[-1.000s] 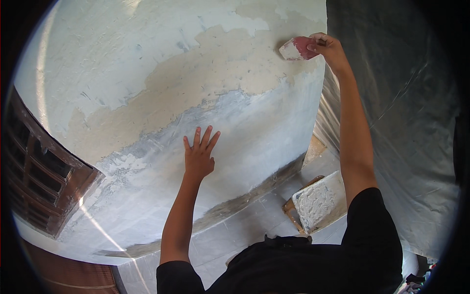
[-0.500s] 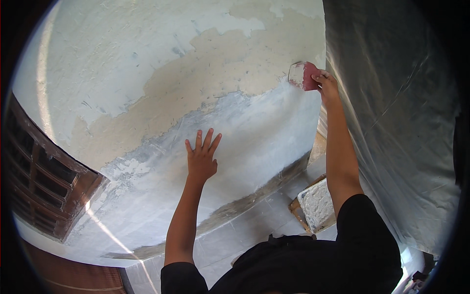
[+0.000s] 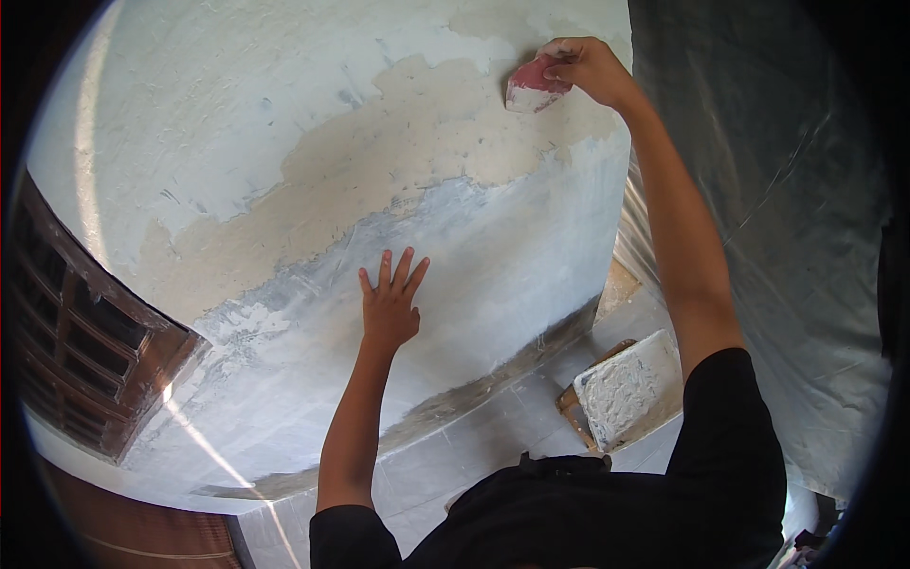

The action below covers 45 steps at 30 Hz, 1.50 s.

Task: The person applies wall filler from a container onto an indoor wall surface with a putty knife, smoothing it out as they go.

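A patchy white, beige and grey wall (image 3: pixel 313 180) fills the middle of the view. My right hand (image 3: pixel 588 71) grips a reddish-pink flat scraper (image 3: pixel 542 78), its blade smeared with white, high on the beige patch near the wall's right edge. My left hand (image 3: pixel 390 303) lies with fingers spread against the wall's lighter lower middle, holding nothing. Low at the right, under my right arm, a tray (image 3: pixel 621 394) with thick white paste rests on a wooden support (image 3: pixel 575 412).
A dark wooden window frame (image 3: pixel 142 351) is set at the left, with a brown surface (image 3: pixel 142 536) below it. A grey plastic sheet (image 3: pixel 787 247) hangs along the right side. Pale floor tiles (image 3: pixel 483 431) run along the wall's base.
The scraper in my right hand dipped down along the right edge, then moved up and leftward to a higher spot on the wall. My left hand stayed nearly in place.
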Available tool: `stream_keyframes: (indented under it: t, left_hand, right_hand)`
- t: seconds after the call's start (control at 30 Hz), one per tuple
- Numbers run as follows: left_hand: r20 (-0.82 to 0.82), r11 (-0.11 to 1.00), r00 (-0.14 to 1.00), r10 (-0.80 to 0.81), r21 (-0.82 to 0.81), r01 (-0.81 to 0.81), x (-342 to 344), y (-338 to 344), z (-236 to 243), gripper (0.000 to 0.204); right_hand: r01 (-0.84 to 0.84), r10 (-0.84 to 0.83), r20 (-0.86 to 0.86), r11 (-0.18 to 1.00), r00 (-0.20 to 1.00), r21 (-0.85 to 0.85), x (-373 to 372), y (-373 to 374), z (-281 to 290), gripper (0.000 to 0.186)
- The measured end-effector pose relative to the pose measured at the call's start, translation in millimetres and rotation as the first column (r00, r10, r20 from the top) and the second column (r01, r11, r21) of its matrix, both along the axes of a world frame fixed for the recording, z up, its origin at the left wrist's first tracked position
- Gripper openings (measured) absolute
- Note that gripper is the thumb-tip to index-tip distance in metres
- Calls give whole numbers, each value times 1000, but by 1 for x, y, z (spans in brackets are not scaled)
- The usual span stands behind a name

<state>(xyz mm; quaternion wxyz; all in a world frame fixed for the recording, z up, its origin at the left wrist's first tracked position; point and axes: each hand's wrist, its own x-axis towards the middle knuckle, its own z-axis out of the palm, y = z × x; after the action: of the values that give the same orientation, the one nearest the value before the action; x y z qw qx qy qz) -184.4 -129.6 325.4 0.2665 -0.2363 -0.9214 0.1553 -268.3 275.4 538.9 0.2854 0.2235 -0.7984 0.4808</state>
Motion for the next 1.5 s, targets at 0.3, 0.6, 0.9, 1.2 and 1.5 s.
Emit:
stream_keyframes:
  t: [0.3, 0.6, 0.9, 1.2, 1.5]
  left_hand:
    - [-43, 999, 999, 14, -31, -15, 0, 0, -1, 95]
    - [-15, 1000, 1000, 10, -22, -11, 4, 1, 4, 94]
    - [-35, 999, 999, 20, -42, -21, 2, 0, 1, 94]
    - [9, 1000, 1000, 19, -17, -19, 4, 1, 4, 93]
    - [7, 1000, 1000, 10, -14, -10, 4, 1, 5, 94]
  right_hand:
    - [-100, 66, 165, 973, 984, 206, -10, -9, -6, 22]
    - [-105, 87, 146, 988, 985, 118, 7, -2, 2, 20]
    - [-33, 32, 71, 999, 997, 15, 6, -2, 11, 20]
    - [5, -6, 75, 1000, 997, 14, 1, -3, -3, 17]
    - [91, -87, 81, 995, 993, -41, -12, 11, -30, 26]
